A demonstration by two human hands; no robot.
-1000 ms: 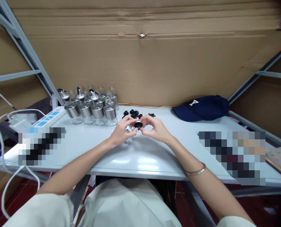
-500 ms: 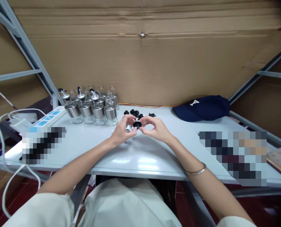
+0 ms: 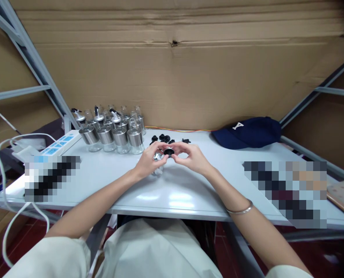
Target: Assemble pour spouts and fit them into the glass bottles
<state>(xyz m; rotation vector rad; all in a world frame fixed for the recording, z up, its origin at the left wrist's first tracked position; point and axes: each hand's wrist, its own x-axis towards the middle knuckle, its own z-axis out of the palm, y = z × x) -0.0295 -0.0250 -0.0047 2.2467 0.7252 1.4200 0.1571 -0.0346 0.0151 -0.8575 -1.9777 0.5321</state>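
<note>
A round black plastic-looking part is pinched between left hand, nine o'clock, and right hand, three (neither nearer).

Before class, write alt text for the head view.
A person's left hand and right hand hold a small, round black part above a white table. Metal-banded glass bottles stand left; a navy cloth cap lies right.

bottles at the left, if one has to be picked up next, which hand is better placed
Probably the left hand: it is nearer the bottles, while the right hand is farther off. Both hands hold the black part, though.
</note>
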